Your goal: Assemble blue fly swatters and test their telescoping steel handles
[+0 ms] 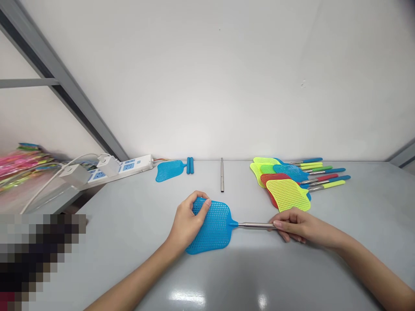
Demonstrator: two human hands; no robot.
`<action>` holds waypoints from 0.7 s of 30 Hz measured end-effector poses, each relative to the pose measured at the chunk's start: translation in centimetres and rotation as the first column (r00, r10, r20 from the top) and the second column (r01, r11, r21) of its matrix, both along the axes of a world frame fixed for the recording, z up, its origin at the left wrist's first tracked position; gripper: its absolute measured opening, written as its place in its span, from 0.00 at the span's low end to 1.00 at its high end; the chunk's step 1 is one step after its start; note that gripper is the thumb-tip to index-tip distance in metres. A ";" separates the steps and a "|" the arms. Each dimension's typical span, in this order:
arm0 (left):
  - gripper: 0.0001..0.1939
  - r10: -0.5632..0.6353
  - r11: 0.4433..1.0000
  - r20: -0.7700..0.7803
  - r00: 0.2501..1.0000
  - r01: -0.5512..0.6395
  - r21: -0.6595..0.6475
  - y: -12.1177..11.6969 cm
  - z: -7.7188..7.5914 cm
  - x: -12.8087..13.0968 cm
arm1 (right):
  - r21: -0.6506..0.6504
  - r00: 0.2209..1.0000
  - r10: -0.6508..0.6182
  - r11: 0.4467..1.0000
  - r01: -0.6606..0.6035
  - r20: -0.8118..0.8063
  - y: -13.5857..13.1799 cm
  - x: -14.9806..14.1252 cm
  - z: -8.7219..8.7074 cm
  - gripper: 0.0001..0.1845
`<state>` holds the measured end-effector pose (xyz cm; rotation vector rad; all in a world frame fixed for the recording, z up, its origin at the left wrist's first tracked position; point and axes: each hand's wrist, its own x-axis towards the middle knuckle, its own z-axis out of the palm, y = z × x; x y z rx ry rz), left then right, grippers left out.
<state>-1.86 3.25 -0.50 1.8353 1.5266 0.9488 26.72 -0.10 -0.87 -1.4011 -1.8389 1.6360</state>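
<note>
A blue fly swatter (216,229) with a perforated head and a metal rod lies across the middle of the view. My left hand (191,218) grips the head by its left side, thumb on top. At the rod's far end, my right hand (293,225) pinches the metal between thumb and fingers; no coloured grip shows on it. Behind, a loose blue swatter head (169,171) rests beside two blue handle grips (190,166). A separate metal rod (222,175) points toward the wall.
At the back right lies a pile of swatters (287,194) in yellow, green, blue and red, with handles pointing right. A white power strip (129,167) with plugs runs along the left edge of the table (129,233). Colourful packages (27,166) sit farther left. A pixelated patch covers the lower left.
</note>
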 end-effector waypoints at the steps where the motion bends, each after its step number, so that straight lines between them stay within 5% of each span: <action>1: 0.10 0.003 1.000 -0.004 1.000 -0.003 0.005 0.0 0.0 0.0 | -0.001 1.000 -0.001 1.000 0.001 0.001 0.0 0.0 0.0 0.19; 21: 0.12 -0.037 0.999 0.086 0.996 0.037 -0.003 0.4 -0.2 -0.2 | -0.029 0.999 -0.012 1.000 0.011 -0.053 0.1 0.2 -0.3 0.19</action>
